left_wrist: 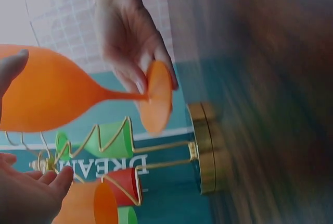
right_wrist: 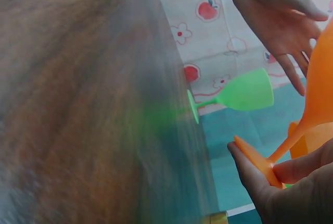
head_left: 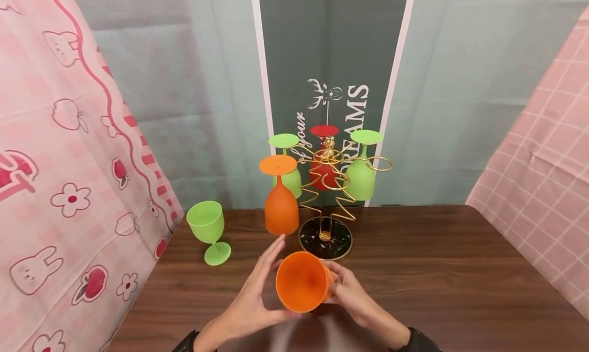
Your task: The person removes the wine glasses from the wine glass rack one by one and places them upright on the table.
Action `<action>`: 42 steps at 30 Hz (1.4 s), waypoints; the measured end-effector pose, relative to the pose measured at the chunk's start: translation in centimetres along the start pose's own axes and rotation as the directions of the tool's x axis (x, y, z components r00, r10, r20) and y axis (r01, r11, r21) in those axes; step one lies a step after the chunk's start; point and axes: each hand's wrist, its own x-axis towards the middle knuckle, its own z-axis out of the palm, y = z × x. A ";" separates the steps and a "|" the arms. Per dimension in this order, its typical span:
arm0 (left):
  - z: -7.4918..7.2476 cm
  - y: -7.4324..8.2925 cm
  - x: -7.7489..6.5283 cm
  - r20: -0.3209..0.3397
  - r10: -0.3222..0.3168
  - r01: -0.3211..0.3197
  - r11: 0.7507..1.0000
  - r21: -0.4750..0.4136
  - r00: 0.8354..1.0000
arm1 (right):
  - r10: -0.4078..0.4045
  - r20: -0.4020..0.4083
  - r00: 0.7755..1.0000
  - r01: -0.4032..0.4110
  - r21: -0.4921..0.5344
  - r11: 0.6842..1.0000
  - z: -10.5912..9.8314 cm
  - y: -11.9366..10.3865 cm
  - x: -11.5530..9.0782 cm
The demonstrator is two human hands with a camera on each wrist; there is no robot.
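An orange goblet [head_left: 301, 283] is tipped so that its mouth faces the head camera. My right hand [head_left: 352, 295] pinches its round foot [left_wrist: 157, 99] between thumb and fingers, as both wrist views show. Spread around the bowl is my left hand [head_left: 253, 301], thumb below and fingers above; whether it touches the bowl is hard to tell. Just beyond the hands stands a gold wire rack [head_left: 325, 162] on a black round base [head_left: 339, 243]. Upside down on it hang another orange goblet [head_left: 281, 206], a red goblet [head_left: 323, 175] and two green goblets [head_left: 361, 178].
A green goblet [head_left: 207, 224] stands upright on the dark wooden table [head_left: 437, 270], left of the rack. Behind is a grey-green curtain [head_left: 221, 86] with lettering. Pink patterned cloth [head_left: 92, 198] hangs at the left and pink checked cloth [head_left: 538, 173] at the right.
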 end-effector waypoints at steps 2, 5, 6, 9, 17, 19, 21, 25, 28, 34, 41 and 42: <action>0.2 0.3 -0.2 0.030 -0.035 0.035 0.999 0.007 0.999 | 0.005 -0.004 1.000 -0.005 -0.010 1.000 0.2 0.2 0.0; 0.4 0.5 -0.3 0.051 -0.049 0.049 0.999 0.010 0.998 | 0.010 -0.025 1.000 -0.011 -0.024 1.000 0.6 0.5 0.1; 0.4 0.5 -0.4 0.052 -0.038 0.038 0.999 0.001 0.998 | 0.011 -0.031 0.999 -0.012 -0.028 1.000 0.7 0.6 0.0; 0.7 0.5 -0.4 0.045 0.000 0.002 1.000 -0.028 0.999 | 0.014 -0.024 1.000 -0.015 -0.038 0.999 0.9 0.9 -0.1; 1.1 0.5 -0.5 -0.053 0.046 -0.053 0.990 -0.128 0.997 | 0.035 0.118 0.992 -0.033 -0.021 0.999 1.1 1.2 -0.4; 1.0 0.4 -0.5 -0.077 0.045 -0.054 0.991 -0.123 0.996 | 0.043 0.139 0.989 -0.042 -0.011 0.999 1.1 1.1 -0.4; 0.9 0.3 -0.5 -0.095 0.043 -0.054 0.992 -0.117 0.995 | 0.049 0.153 0.987 -0.049 -0.003 0.999 1.1 1.1 -0.4; 0.7 0.2 -0.4 -0.124 0.044 -0.058 0.992 -0.113 0.991 | 0.057 0.170 0.984 -0.059 0.008 0.998 1.1 1.1 -0.3; 0.5 0.2 -0.4 -0.138 0.045 -0.060 0.992 -0.111 0.989 | 0.063 0.170 0.984 -0.064 0.000 0.998 1.0 1.0 -0.3; 0.0 0.4 -0.1 -0.183 0.030 -0.049 0.994 -0.101 0.983 | 0.066 0.147 0.987 -0.055 -0.072 0.996 0.9 0.6 -0.3; -1.4 0.8 0.2 -0.264 -0.002 -0.022 0.996 -0.086 0.965 | 0.059 0.162 0.985 -0.037 -0.134 0.990 0.5 0.1 -0.3; -1.7 0.9 0.3 -0.278 0.000 -0.024 0.996 -0.082 0.961 | 0.058 0.165 0.985 -0.035 -0.138 0.990 0.4 0.1 -0.3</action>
